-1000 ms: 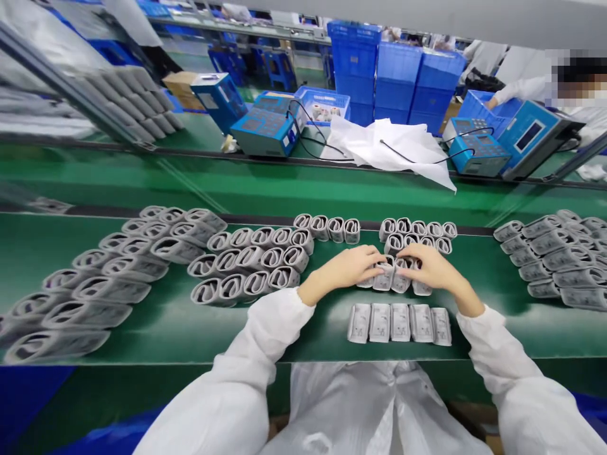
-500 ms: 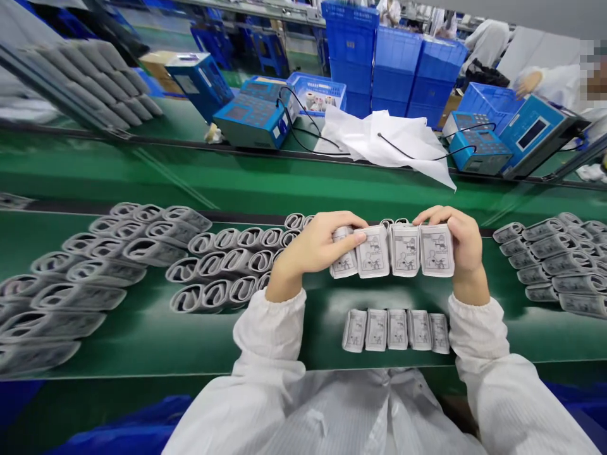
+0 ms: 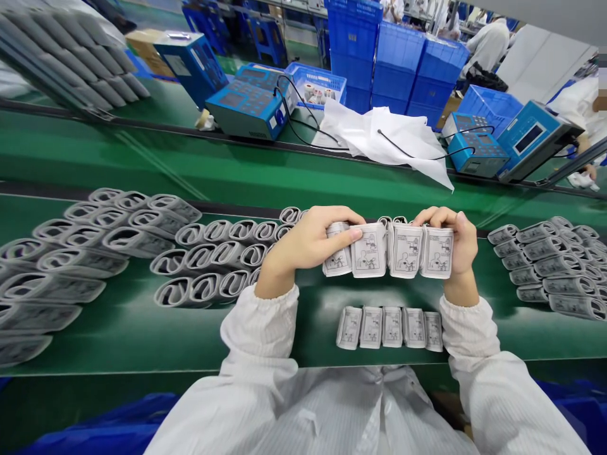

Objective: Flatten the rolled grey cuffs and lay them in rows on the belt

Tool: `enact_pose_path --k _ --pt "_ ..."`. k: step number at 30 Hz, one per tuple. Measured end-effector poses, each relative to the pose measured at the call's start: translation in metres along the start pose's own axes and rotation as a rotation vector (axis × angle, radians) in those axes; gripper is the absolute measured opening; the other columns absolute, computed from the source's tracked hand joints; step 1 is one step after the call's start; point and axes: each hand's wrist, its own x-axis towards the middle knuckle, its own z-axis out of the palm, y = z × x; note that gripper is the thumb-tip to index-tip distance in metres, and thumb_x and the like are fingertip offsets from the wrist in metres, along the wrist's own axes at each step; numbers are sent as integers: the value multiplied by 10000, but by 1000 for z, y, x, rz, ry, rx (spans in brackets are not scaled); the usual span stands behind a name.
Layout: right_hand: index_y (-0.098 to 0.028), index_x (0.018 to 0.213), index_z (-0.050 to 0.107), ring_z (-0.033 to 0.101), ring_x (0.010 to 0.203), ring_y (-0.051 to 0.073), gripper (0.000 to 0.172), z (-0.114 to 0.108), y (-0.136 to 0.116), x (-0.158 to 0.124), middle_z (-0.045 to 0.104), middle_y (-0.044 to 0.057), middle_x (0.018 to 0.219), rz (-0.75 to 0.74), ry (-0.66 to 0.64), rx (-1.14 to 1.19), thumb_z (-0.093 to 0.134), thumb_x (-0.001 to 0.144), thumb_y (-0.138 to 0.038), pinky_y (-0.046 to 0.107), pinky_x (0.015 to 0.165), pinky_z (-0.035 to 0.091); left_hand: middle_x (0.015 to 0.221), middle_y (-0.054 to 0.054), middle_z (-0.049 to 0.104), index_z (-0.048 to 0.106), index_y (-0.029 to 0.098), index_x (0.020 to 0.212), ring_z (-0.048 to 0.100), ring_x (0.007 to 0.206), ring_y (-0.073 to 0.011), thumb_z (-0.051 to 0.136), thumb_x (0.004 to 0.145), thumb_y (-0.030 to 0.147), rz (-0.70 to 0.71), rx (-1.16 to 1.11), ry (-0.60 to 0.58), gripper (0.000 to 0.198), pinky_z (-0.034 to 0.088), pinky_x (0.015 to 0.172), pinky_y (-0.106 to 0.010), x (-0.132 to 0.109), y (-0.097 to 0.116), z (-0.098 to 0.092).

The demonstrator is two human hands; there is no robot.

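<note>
My left hand (image 3: 308, 243) and my right hand (image 3: 448, 235) hold up a row of four rolled blood pressure cuffs between them. The leftmost cuff (image 3: 337, 249) lies under my left fingers, and the rightmost cuff (image 3: 436, 253) lies under my right fingers. Their white printed faces, with line drawings of a seated person, point towards me. Below my hands, a row of five similar cuffs (image 3: 389, 327) lies flat on the green conveyor belt (image 3: 142, 341). Untouched rolled cuffs (image 3: 208, 265) stand in rows to my left, and more (image 3: 550, 265) lie to my right.
Beyond the belt stand blue test units (image 3: 246, 104) with black cables, a crumpled white plastic sheet (image 3: 384, 139) and stacked blue crates (image 3: 398, 63). A co-worker in a white suit (image 3: 576, 107) stands at the far right, one hand (image 3: 588, 169) near a blue unit.
Since one second ago, my hands have lifted the cuffs from the belt and turned their printed faces towards me. Over the last half second, the grip has held while the view shifted slightly.
</note>
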Motion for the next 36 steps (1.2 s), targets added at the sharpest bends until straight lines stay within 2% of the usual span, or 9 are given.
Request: enact_pose_path --k 17,22,28,33,36 --pt "-272 685 595 656 762 269 591 -1 0 -3 767 93 858 38 19 -9 565 1037 -746 467 764 586 1065 -77 872 867 212 1101 799 936 -259 634 1057 591 -26 29 -10 447 630 860 -354 0 -1 0" --pt "-272 719 592 677 788 266 604 -2 2 -4 777 84 888 22 13 -33 514 1072 -756 470 819 590 1074 -74 872 870 220 1116 800 944 -264 625 1061 595 -34 44 -11 451 631 869 -358 -1 -4 0" --pt "-263 707 603 653 770 252 600 3 0 -3 778 84 891 15 36 13 539 1063 -742 443 777 574 1067 -71 874 876 207 1118 795 926 -262 639 1050 562 -42 53 -9 432 626 868 -356 1 -6 1" --pt "-267 684 555 641 774 251 639 6 -1 -3 754 83 890 34 49 -2 524 1041 -795 456 803 585 1053 -67 876 873 223 1111 797 920 -270 641 1039 581 -50 58 -11 432 636 863 -365 0 -7 1" --pt "-263 675 561 639 782 249 631 7 -1 -4 757 87 893 37 55 21 525 1048 -771 450 807 579 1052 -67 877 870 222 1100 797 916 -269 647 1032 582 -48 60 -8 429 641 862 -365 0 -8 1"
